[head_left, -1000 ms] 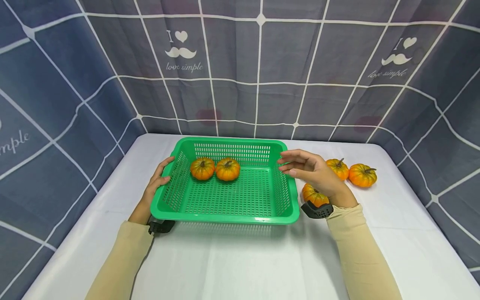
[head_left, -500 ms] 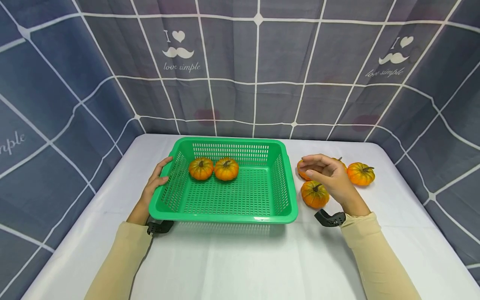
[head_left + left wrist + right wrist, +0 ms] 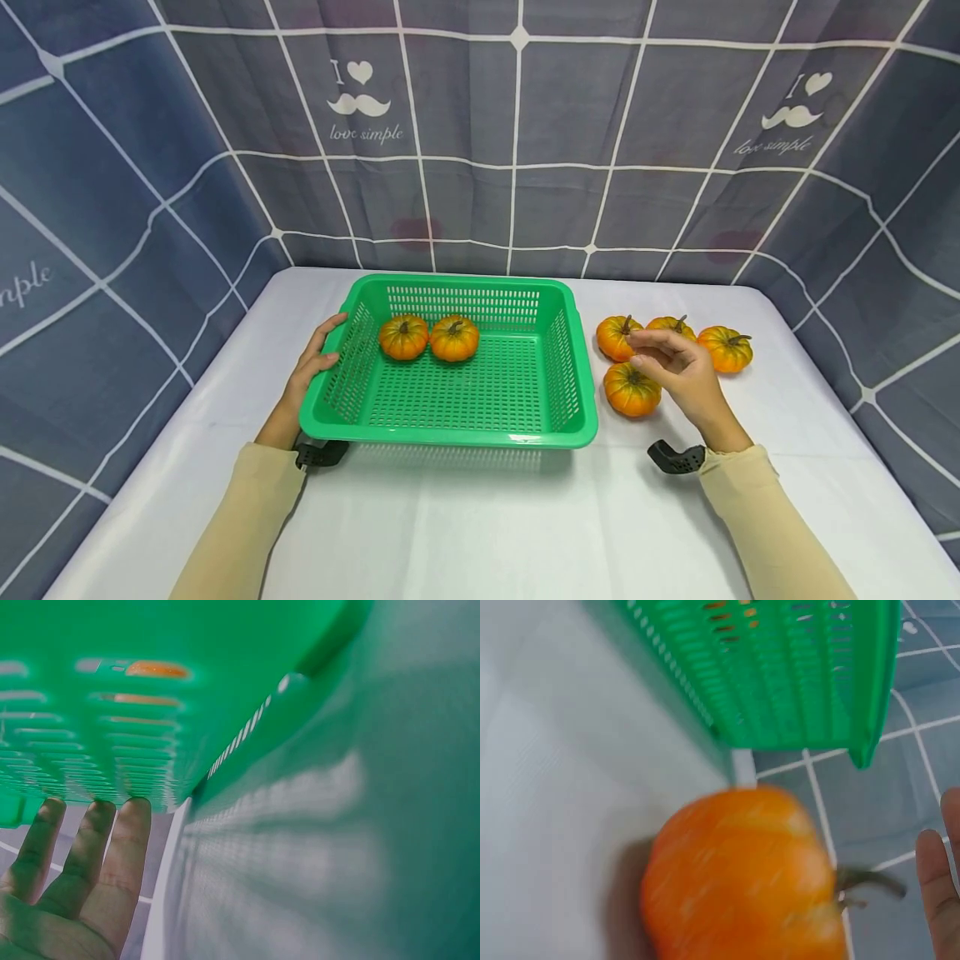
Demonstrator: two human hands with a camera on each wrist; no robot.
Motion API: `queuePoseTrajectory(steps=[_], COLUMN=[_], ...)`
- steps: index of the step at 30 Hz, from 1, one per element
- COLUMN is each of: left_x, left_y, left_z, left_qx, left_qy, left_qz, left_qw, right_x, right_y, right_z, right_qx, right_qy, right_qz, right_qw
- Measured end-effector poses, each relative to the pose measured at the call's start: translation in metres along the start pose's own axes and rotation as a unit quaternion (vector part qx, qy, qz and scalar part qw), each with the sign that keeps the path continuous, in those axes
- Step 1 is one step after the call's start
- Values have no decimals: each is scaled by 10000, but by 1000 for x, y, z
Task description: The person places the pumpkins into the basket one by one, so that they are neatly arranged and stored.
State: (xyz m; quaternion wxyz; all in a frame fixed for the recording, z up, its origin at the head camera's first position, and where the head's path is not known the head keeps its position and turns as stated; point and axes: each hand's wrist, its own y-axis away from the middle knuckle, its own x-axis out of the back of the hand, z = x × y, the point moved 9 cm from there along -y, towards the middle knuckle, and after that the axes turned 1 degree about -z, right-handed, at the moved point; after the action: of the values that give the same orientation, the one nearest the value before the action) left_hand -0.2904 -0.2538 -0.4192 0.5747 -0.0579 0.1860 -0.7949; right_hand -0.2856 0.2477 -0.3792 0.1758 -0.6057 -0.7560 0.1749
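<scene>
A green plastic basket [image 3: 450,433] stands on the table with two small orange pumpkins [image 3: 403,337] [image 3: 453,338] in its left half. My left hand [image 3: 306,367] touches the basket's left side, and the left wrist view shows straight fingers [image 3: 124,855] against the perforated outer wall. Right of the basket, my right hand [image 3: 678,371] hovers over a group of several pumpkins, with loosely bent fingers and nothing held. The nearest pumpkin [image 3: 632,390] lies just left of that hand and fills the lower right wrist view; fingertips [image 3: 934,870] show at that view's right edge, apart from it.
A white cloth [image 3: 480,517] covers the table. Behind the hand lie more pumpkins [image 3: 615,336] [image 3: 671,327], and another pumpkin [image 3: 724,348] sits farther right. A dark checked curtain [image 3: 465,200] closes off the back and both sides.
My right hand has moved from the basket's right rim rightward to above the pumpkins, uncovering some of them. The left hand, the basket and the two pumpkins inside stay in place.
</scene>
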Motion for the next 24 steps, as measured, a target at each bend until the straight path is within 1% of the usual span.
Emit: queuePoseTrajectory(steps=[2,4,11,16,19,21,24], left_x=[0,1,1,2,2,1,1], left_y=[0,-1,-2,-2,-2,-2,-1], left_z=[0,0,-4,-4,-4,-3,-1], left_qx=[-46,-21,335,435,396,305,80], left_qy=[-5,-20,-269,-292,-279,-240,-178], left_qz=[1,33,148,213,204,165,93], left_qw=[10000,10000,9990,9984,9986,9991,9998], right_x=[4,8,24,32,34,35,36], right_y=[4,7,17,22,25,27,30], right_z=[4,7,20,34,43,47,53], right_qx=[-23,-63,-326,-694,-880,-950,-1024], right_qy=[83,179,719,973,1085,1183,1211], right_qz=[-2,-1,-59,-260,-424,-560,-757], right_qw=[10000,9998,9969,9925,9893,9868,9845])
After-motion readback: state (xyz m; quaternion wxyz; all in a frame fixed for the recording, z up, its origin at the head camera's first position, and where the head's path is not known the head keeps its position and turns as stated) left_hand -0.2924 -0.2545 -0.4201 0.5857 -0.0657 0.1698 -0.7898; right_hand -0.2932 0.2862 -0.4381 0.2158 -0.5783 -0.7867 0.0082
